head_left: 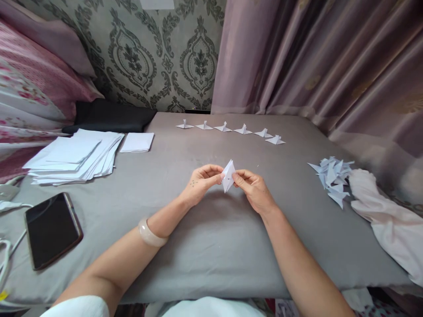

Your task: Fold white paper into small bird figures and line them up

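Above the middle of the grey-covered table [205, 246], a small piece of folded white paper [228, 177] is held up, diamond-shaped with pointed top and bottom. My left hand [204, 181] pinches its left edge between thumb and fingers. On the opposite edge, my right hand [253, 187] grips it the same way. Both thumbs face me; some fingertips are hidden behind the paper. Farther back, several folded paper birds [243, 129] stand in a row. A pile of more folded white paper shapes [333, 174] lies to the right.
Stacked white sheets [76, 154] and a smaller paper stack [137, 142] lie at left, before a black folded item [112, 115]. A phone [53, 229] sits near white cables [6, 259]. White cloth [386, 215] drapes over the right side. Curtains [264, 53] hang behind.
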Action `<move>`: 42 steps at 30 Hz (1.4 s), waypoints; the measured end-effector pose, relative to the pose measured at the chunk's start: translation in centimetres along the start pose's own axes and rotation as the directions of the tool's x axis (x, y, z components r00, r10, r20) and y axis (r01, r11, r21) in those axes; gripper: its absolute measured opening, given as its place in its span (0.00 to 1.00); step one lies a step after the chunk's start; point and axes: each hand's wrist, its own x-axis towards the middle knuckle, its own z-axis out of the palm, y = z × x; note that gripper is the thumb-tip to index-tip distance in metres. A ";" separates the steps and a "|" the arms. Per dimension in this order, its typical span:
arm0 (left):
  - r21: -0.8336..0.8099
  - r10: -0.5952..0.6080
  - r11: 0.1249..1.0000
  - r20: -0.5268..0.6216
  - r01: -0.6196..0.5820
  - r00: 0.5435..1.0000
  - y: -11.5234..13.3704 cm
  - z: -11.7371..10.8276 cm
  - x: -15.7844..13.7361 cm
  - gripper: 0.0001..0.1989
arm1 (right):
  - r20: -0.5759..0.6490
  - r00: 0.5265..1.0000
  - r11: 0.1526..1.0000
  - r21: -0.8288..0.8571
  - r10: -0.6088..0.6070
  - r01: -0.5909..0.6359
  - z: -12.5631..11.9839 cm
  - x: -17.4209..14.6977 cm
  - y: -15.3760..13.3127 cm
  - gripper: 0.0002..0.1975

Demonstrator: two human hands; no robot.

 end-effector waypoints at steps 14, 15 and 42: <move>0.023 -0.063 0.998 0.065 0.061 0.996 0.1 0.0 0.3 0.10 | -0.011 0.985 0.953 -0.258 -0.169 0.161 0.5 -0.6 -0.5 0.09; 0.019 -0.063 0.998 0.065 0.062 0.996 0.1 -0.1 0.3 0.10 | 0.015 0.988 0.956 -0.250 -0.157 0.156 0.3 -0.6 -0.7 0.09; 0.019 -0.042 0.999 -0.026 0.043 0.999 0.0 0.4 0.0 0.11 | 0.069 0.981 0.941 -0.278 -0.179 0.191 1.0 -0.8 -0.7 0.13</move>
